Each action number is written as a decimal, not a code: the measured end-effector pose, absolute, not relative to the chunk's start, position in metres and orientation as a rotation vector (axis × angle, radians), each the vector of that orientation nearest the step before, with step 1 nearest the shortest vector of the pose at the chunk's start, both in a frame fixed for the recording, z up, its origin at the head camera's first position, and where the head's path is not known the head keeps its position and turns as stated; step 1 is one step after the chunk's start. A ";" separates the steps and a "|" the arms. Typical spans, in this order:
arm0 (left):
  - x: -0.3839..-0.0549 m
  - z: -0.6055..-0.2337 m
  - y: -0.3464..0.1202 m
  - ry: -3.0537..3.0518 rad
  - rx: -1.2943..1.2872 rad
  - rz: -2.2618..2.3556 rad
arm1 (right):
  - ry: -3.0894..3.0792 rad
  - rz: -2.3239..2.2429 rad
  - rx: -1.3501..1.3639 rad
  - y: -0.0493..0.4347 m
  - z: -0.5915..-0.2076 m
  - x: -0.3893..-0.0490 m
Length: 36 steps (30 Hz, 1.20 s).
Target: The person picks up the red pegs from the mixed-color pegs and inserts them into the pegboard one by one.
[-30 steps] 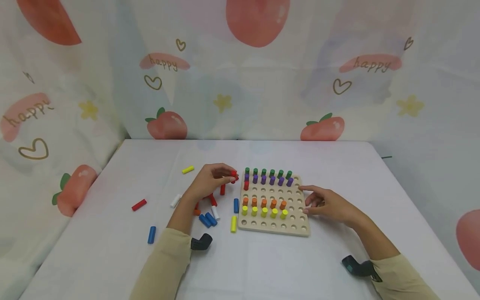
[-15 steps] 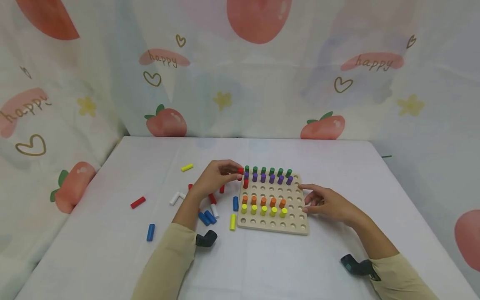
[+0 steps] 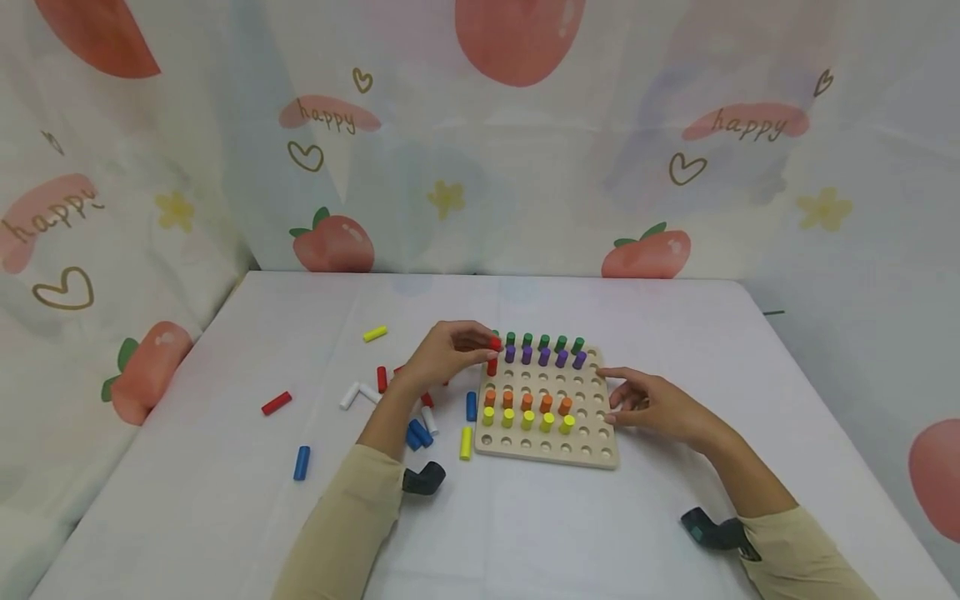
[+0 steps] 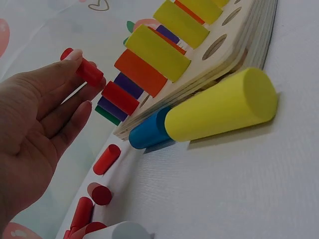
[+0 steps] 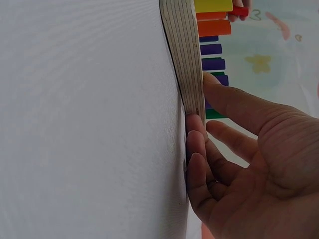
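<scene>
My left hand (image 3: 447, 352) pinches a red peg (image 4: 88, 73) between thumb and fingertips. It holds the peg above the left side of a wooden pegboard (image 3: 543, 450), close to a standing red peg (image 3: 492, 367). Green pegs (image 3: 544, 341), purple pegs (image 3: 544, 355), orange pegs (image 3: 527, 402) and yellow pegs (image 3: 528, 420) stand in rows in the board. At the board's right edge, my right hand (image 3: 660, 408) grips it. In the right wrist view the thumb (image 5: 219, 89) lies on its top edge, and curled fingers touch its side.
Left of the board lie loose blue pegs (image 3: 422, 432), white pegs (image 3: 349, 396) and red pegs (image 3: 382, 380), some partly behind my left arm. A yellow peg (image 3: 466, 443) and a blue peg (image 3: 471, 407) lie beside the board's left edge. Further left are another red peg (image 3: 277, 403) and blue peg (image 3: 302, 463).
My left hand has moved right with the red peg, from beside the board to over its left rows. My right hand has stayed at the board's right edge.
</scene>
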<state>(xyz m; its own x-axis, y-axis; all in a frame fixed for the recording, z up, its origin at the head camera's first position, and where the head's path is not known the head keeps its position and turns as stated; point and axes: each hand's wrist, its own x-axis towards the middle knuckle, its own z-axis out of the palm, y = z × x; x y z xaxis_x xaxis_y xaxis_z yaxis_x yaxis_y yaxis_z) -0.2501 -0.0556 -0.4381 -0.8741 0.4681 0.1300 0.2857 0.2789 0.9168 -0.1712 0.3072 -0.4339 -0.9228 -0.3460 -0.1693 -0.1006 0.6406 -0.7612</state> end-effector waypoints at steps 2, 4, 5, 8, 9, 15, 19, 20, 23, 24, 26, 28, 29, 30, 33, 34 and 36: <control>-0.249 -0.439 -0.053 2.367 0.714 1.655 | 2.565 -1.162 -0.352 0.307 -0.434 -0.171; -0.248 -0.440 -0.051 2.358 0.718 1.662 | 2.569 -1.160 -0.352 0.307 -0.434 -0.170; -0.248 -0.440 -0.050 2.357 0.717 1.663 | 2.570 -1.160 -0.354 0.307 -0.434 -0.170; -0.247 -0.442 -0.047 2.363 0.712 1.663 | 2.571 -1.160 -0.363 0.307 -0.434 -0.171; -0.246 -0.442 -0.047 2.367 0.711 1.659 | 2.571 -1.160 -0.365 0.307 -0.435 -0.171; -0.244 -0.446 -0.043 2.377 0.712 1.640 | 2.565 -1.170 -0.370 0.307 -0.435 -0.172; -0.244 -0.449 -0.042 2.361 0.701 1.633 | 2.564 -1.170 -0.373 0.307 -0.435 -0.172; -0.244 -0.449 -0.042 2.359 0.694 1.629 | 2.562 -1.171 -0.373 0.307 -0.436 -0.172; -0.244 -0.452 -0.041 2.361 0.679 1.617 | 2.559 -1.170 -0.374 0.306 -0.436 -0.172; -0.244 -0.452 -0.041 2.363 0.679 1.615 | 2.560 -1.168 -0.374 0.306 -0.436 -0.172; -0.244 -0.452 -0.040 2.363 0.687 1.618 | 2.562 -1.168 -0.375 0.307 -0.436 -0.172; -0.243 -0.452 -0.038 2.362 0.698 1.623 | 2.563 -1.169 -0.377 0.307 -0.435 -0.172; -0.243 -0.453 -0.037 2.362 0.697 1.621 | 2.562 -1.171 -0.377 0.308 -0.435 -0.172; -0.243 -0.453 -0.036 2.361 0.699 1.621 | 2.561 -1.171 -0.378 0.308 -0.435 -0.172; -0.243 -0.456 -0.035 2.359 0.697 1.621 | 2.559 -1.170 -0.379 0.308 -0.435 -0.171; -0.243 -0.457 -0.034 2.362 0.692 1.617 | 2.559 -1.168 -0.378 0.308 -0.434 -0.171; -0.244 -0.458 -0.033 2.362 0.684 1.616 | 2.560 -1.166 -0.375 0.308 -0.434 -0.171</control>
